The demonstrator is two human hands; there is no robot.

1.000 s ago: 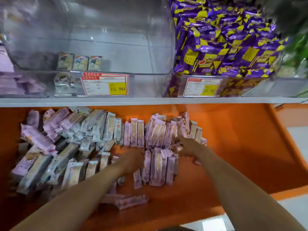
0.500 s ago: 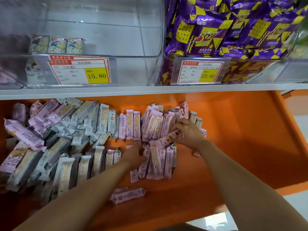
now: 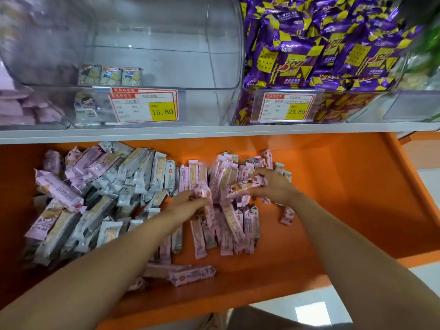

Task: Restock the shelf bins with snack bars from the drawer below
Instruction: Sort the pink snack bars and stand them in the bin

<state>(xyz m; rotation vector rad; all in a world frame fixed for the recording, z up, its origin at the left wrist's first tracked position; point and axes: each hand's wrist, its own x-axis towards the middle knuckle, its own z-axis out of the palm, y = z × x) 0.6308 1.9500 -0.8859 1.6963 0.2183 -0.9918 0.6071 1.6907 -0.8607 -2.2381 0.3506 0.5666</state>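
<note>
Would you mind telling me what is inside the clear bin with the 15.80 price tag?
The clear bin holds three small packs in a row at its left, with another lower in front. Its price tag hides anything behind it.

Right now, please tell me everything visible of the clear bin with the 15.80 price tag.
The clear bin looks like transparent plastic with rounded corners and stands on the white shelf. It is almost empty: three small packets stand in a row at its left, and a fourth packet sits behind the front wall. Its price tag is red-framed, with a yellow field.
</note>
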